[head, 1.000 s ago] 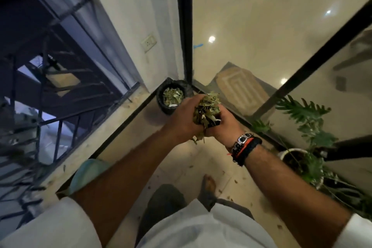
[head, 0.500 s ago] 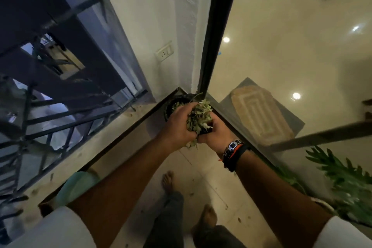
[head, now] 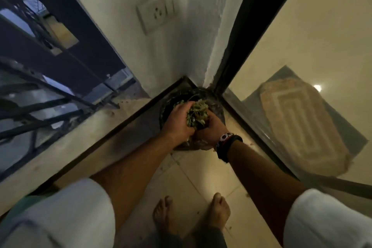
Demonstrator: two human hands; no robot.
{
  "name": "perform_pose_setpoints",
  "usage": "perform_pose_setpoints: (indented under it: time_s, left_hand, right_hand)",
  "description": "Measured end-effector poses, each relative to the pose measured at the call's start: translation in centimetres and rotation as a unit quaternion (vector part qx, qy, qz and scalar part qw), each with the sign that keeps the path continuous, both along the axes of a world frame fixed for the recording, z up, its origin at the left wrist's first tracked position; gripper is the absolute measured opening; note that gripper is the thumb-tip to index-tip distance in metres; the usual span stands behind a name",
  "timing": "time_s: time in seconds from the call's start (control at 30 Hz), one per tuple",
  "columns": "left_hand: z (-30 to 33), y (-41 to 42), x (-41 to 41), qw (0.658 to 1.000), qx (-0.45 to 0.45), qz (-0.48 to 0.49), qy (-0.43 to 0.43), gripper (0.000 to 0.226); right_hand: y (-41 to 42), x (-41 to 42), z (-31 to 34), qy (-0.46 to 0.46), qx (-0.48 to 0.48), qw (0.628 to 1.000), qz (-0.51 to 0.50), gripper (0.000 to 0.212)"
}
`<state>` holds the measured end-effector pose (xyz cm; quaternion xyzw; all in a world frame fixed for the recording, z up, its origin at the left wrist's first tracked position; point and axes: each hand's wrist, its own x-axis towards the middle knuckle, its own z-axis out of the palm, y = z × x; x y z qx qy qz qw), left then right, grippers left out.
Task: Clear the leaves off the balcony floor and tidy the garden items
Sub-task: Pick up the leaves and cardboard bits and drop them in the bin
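A bunch of dry green leaves (head: 197, 113) is cupped between both my hands. My left hand (head: 178, 121) grips it from the left and my right hand (head: 212, 130) from the right, a watch and dark bands on that wrist. Both hands sit right over a black pot (head: 218, 107) in the balcony corner, and they hide most of its opening. A few leaf scraps (head: 229, 227) lie on the tiled floor near my bare feet.
The pot stands where the white wall with a socket (head: 156, 13) meets a black-framed glass door (head: 241, 32). A raised ledge with a metal railing (head: 46, 106) runs along the left. Behind the glass lies a patterned mat (head: 302, 123).
I have stepped up to the corner and bent closer. Both hands carried the leaves forward and down from in front of the pot to just above its opening.
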<state>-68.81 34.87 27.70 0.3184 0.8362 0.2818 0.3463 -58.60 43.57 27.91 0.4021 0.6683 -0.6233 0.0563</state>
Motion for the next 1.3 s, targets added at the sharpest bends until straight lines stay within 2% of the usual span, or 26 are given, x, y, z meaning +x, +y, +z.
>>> perform_pose_setpoints:
  time_s: [0.13,0.27,0.37,0.53,0.67,0.8,0.9,1.03,1.17,1.3]
  left_hand:
    - [-8.3,1.3,-1.7,0.999,-0.028,0.037,0.011,0.079]
    - [-12.8,0.7,-2.7,0.994,-0.091,0.046,-0.023,0.097]
    - [-12.7,0.0,-2.7,0.993,-0.099,0.044,-0.038,0.109]
    - [-9.9,-1.2,-2.7,0.991,-0.059,0.105,-0.066,0.105]
    - [-5.4,-2.8,-1.5,0.971,-0.009,0.195,-0.135,0.094]
    - [2.4,-5.5,0.9,0.947,-0.012,0.256,-0.192,0.082]
    - [9.4,-7.8,2.9,0.944,-0.038,0.254,-0.206,0.073]
    - [19.1,-10.4,5.6,0.958,-0.039,0.214,-0.187,0.064]
    - [27.8,-10.8,7.3,0.968,0.011,0.184,-0.17,0.059]
    - [33.7,-10.0,8.5,0.966,0.065,0.165,-0.189,0.056]
  right_hand:
    - [2.0,-2.0,-7.0,-0.036,0.003,0.999,-0.01,0.072]
    - [1.9,-2.7,-10.5,-0.081,0.021,0.996,0.013,0.088]
    - [1.6,-2.3,-9.3,-0.091,0.038,0.995,-0.018,0.08]
    - [1.4,-0.3,-6.4,-0.073,0.019,0.995,-0.065,0.066]
    - [0.9,1.5,-1.7,-0.05,-0.054,0.988,-0.138,0.062]
    - [-0.4,4.2,5.4,-0.027,-0.098,0.98,-0.174,0.057]
    - [-2.1,6.9,12.2,-0.023,-0.125,0.97,-0.206,0.053]
    - [-4.9,10.2,21.0,-0.004,-0.141,0.96,-0.241,0.049]
    - [-7.6,12.8,27.8,0.033,-0.153,0.942,-0.297,0.049]
    - [-10.4,14.8,32.0,0.072,-0.161,0.915,-0.362,0.046]
